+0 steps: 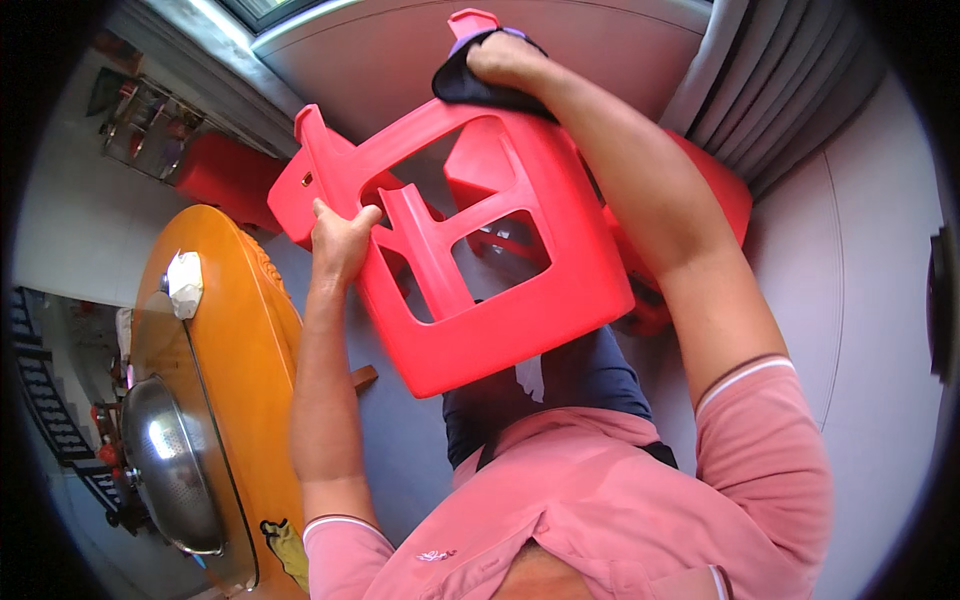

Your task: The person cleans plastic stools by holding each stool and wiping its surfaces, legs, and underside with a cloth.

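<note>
In front of me a red plastic stool (517,322) is held tilted, its legs pointing away towards the wall. Large openings and a ribbed crosspiece show in the side facing me. My left hand (341,240) grips its left edge, the thumb lying over the plastic. Over at the far right leg, my right hand (510,64) is closed around a dark cloth with purple edging (469,82), pressed against the stool. The cloth and hand hide part of that leg.
To my left stands an orange-brown wooden table (225,300) bearing a perforated metal lid or colander (169,465), a white tissue pack (184,283) and a yellow cloth (289,551). More red plastic furniture (709,187) is behind the stool. Grey curtains (780,82) hang at the right.
</note>
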The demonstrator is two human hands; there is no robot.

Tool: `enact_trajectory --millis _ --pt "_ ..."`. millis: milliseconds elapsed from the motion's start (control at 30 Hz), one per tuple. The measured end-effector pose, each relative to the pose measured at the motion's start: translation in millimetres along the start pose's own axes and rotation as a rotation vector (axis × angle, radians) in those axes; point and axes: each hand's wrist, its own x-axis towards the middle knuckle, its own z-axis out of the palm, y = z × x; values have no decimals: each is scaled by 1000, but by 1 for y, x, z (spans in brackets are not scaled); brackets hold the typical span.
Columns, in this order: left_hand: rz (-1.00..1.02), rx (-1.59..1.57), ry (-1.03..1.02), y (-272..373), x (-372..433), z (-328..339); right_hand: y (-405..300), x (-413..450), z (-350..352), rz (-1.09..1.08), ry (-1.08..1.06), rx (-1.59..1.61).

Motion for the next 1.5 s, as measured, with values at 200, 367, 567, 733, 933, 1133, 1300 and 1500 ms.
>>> enact_trajectory --millis 200,367,567,733,933,1133,1300,1500 --pt "-14 34 -3 4 1 -1 -15 48 -6 97 31 78" --pt "-115 -32 -43 22 -8 -3 2 24 2 -246 181 242" --pt "-75 -95 0 12 -15 -4 22 -124 -10 -339 -15 56" --pt "-134 -145 55 -5 0 12 68 -154 -3 -497 -55 -170" --pt "-220 -135 16 5 -9 13 -16 -120 -17 -305 12 -367" --pt "-123 -325 36 -4 -2 11 -115 -133 34 -647 -171 -625" --pt "-180 -1226 -218 1 -16 -4 -140 -159 76 -745 -93 -437" --pt "-83 -1365 -669 -82 10 -52 -141 -251 89 -1165 -311 -437"
